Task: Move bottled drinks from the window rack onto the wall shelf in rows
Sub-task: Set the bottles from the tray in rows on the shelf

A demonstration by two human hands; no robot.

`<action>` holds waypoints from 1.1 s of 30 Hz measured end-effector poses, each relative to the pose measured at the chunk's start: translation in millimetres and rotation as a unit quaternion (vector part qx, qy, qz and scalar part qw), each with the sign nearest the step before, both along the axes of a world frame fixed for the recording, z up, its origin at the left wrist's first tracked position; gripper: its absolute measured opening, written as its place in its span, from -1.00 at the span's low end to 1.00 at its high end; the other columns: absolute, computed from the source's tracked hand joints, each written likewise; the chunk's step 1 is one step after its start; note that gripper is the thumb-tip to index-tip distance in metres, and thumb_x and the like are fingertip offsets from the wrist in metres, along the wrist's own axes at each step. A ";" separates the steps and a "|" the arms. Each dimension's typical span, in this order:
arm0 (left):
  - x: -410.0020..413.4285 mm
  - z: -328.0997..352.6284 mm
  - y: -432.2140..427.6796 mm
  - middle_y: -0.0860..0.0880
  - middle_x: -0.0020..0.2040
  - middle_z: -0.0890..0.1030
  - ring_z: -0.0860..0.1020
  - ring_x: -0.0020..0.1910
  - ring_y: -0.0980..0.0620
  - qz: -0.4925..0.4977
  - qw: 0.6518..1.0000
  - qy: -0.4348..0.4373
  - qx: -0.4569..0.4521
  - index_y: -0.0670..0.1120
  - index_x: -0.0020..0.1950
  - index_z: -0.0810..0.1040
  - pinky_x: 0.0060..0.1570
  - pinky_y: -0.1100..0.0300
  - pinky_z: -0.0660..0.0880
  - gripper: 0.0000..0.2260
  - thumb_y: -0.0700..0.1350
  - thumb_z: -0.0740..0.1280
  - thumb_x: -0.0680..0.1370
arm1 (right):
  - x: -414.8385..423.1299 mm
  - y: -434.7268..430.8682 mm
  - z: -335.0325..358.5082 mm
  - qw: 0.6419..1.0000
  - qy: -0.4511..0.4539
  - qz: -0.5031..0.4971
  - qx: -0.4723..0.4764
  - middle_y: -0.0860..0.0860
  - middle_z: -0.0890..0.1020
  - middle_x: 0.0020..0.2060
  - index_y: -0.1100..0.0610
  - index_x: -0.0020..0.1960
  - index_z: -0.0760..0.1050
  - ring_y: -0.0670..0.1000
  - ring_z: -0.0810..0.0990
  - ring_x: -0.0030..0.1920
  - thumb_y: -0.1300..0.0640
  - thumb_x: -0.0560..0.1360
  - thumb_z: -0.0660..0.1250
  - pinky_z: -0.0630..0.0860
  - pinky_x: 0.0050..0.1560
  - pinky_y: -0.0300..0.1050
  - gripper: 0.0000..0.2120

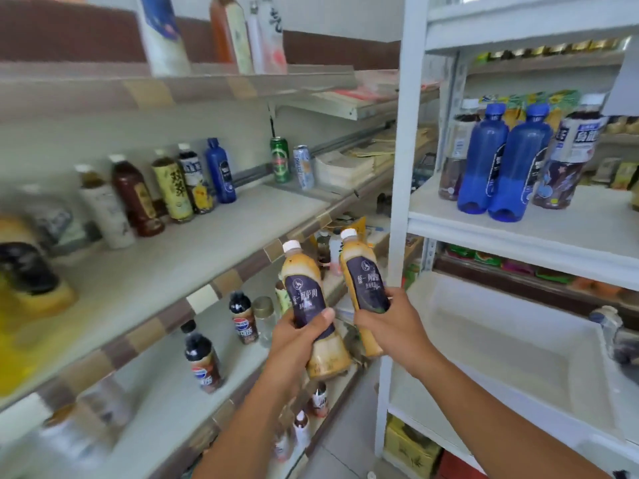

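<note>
Head view: left hand (297,335) grips one milk tea bottle (313,316), right hand (390,326) clasps a second milk tea bottle (363,288), both held between the wall shelf (193,257) and the white rack (518,233), where two blue bottles (498,167) stand

Two milk tea bottles (313,305), three blue bottles (484,167), two cans (280,160), two cola bottles (204,357).

chinese characters "统一阿萨姆" are printed on the dark labels of two milk tea bottles (313,312) at centre frame; a pepsi logo is seen on a cola bottle (204,361) at lower left.
</note>
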State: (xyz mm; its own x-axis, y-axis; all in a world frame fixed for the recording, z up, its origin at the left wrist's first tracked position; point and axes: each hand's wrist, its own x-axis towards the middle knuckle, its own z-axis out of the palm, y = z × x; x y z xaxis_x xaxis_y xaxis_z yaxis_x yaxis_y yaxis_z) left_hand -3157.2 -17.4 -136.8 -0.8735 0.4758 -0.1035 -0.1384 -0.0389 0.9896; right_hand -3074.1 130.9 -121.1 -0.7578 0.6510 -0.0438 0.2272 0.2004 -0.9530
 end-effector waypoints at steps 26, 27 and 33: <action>-177.5 82.2 -217.7 -0.05 0.03 0.58 0.59 -0.04 -0.02 0.504 0.832 0.225 -0.068 -0.02 0.15 0.50 -0.05 0.11 0.55 -0.58 -0.18 0.53 0.35 | -227.8 -214.4 61.8 0.941 0.161 0.296 -0.039 -0.14 0.60 -0.02 -0.02 0.17 0.35 -0.14 0.62 -0.07 0.15 0.36 0.57 0.47 -0.16 -0.18 -0.48; -184.5 79.5 -221.1 -0.08 0.06 0.58 0.60 -0.02 -0.04 0.512 0.829 0.216 -0.065 0.00 0.17 0.51 0.01 0.03 0.58 -0.56 -0.12 0.52 0.33 | -234.7 -219.1 60.8 0.938 0.163 0.303 -0.039 -0.15 0.60 -0.02 -0.02 0.17 0.35 -0.17 0.62 -0.08 0.15 0.36 0.57 0.48 -0.14 -0.19 -0.47; -212.7 61.1 -227.9 -0.09 0.14 0.58 0.57 0.09 -0.07 0.534 0.820 0.202 -0.048 -0.01 0.29 0.45 0.06 0.09 0.50 -0.55 -0.20 0.48 0.44 | -265.2 -239.1 54.1 0.925 0.171 0.336 -0.042 -0.17 0.60 -0.01 -0.01 0.20 0.33 -0.30 0.59 -0.12 0.16 0.38 0.57 0.45 -0.16 -0.31 -0.46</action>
